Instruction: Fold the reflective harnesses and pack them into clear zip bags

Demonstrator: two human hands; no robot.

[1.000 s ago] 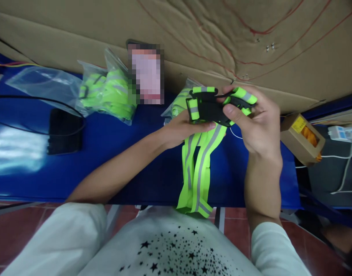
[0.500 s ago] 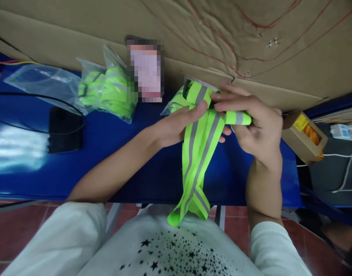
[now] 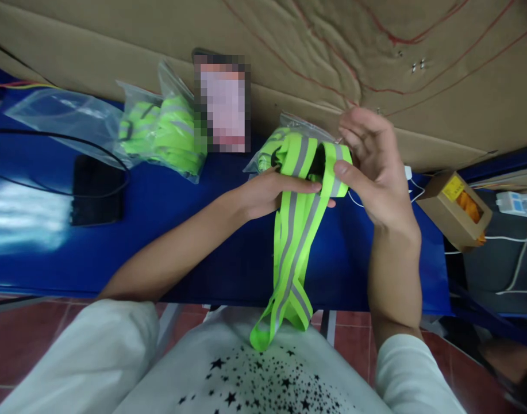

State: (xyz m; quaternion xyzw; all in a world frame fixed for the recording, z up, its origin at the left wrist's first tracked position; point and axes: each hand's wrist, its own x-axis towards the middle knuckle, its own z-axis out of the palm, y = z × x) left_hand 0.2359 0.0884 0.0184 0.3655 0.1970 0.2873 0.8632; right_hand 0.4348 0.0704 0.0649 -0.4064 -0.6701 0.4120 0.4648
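Observation:
A neon-green reflective strap with grey stripes hangs in long loops over the table's front edge, its lower end against my shirt. My left hand grips the gathered bands near their top, thumb lying across them. At the upper right, my right hand has its thumb on a raised loop of the strap, with its other fingers curled behind or beside that loop. Dark parts show between the loops, too shadowed to name. Behind the strap lies a clear plastic bag with more green strap in it.
Two clear bags of green straps lie left, beside a flat clear bag. A blurred-out device leans against the cardboard wall. A black object, a cable and a small cardboard box are on the blue table.
My right hand has turned and lifted, its fingers moving up off the bands while its thumb presses a loop. That loop now stands upright. My left hand still grips the strap.

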